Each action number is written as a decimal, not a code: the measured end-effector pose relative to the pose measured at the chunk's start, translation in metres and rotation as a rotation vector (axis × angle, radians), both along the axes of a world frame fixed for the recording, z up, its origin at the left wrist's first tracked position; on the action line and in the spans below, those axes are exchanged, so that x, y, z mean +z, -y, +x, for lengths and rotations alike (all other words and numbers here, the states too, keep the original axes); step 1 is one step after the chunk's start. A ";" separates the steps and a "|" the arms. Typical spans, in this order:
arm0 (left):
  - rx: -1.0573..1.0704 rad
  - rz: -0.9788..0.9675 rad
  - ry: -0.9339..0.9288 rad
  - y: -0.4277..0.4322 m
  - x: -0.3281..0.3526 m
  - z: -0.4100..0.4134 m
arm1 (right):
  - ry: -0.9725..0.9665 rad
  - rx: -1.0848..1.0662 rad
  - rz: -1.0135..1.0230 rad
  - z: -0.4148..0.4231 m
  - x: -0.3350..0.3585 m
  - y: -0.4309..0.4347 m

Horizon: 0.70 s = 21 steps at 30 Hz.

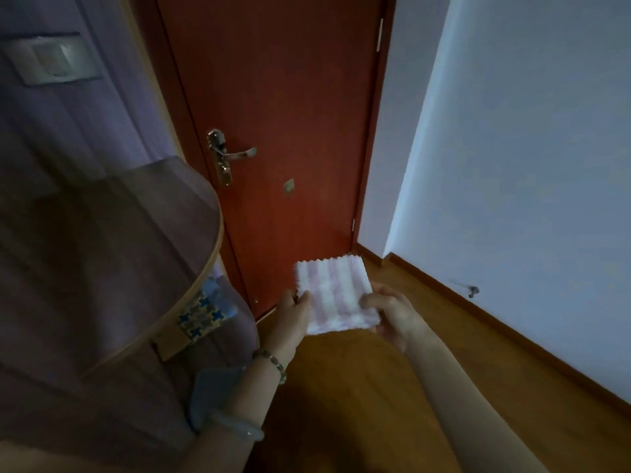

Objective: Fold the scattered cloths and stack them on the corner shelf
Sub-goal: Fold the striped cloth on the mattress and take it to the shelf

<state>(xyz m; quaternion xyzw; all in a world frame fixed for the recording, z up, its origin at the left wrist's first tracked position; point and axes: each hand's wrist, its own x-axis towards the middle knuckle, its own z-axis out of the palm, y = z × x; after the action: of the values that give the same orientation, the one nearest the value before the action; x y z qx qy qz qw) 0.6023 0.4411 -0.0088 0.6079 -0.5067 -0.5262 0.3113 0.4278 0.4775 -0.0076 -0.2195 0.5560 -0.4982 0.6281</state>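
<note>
Fingers [373, 303] of the right hand [392, 319] pinch the right edge of the folded pink-and-white striped fluffy cloth [329, 291], while the left hand [293, 317] grips its left edge, thumb on top. The cloth is held in the air before the red-brown door [273, 97], just right of the rounded wooden corner shelf [119, 250]. A blue-and-yellow patterned cloth [201, 317] and a pale blue cloth [218, 295] already lie under the shelf's top board. This one looks folded, so only stacking remains. No other loose cloths are in view.

Beaded bracelet [273, 365] on the left wrist; pale bangle [235, 426] farther up.
</note>
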 end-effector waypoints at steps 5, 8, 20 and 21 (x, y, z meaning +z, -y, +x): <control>0.212 -0.035 0.008 0.037 -0.023 -0.021 | -0.013 0.193 0.013 -0.028 -0.016 0.068; 0.310 -0.029 0.033 0.052 -0.036 -0.038 | -0.021 0.315 0.020 -0.047 -0.025 0.108; 0.846 -0.024 -0.033 0.071 -0.057 -0.102 | -0.079 0.834 0.025 -0.073 -0.046 0.219; 0.891 -0.024 -0.040 0.071 -0.060 -0.099 | -0.070 0.867 0.033 -0.065 -0.051 0.226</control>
<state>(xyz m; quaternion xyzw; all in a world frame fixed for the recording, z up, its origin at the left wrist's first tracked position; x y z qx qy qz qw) 0.5038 0.3698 -0.0692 0.7529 -0.1952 -0.3465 0.5243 0.3625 0.2519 -0.0587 -0.4393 0.4412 -0.1714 0.7635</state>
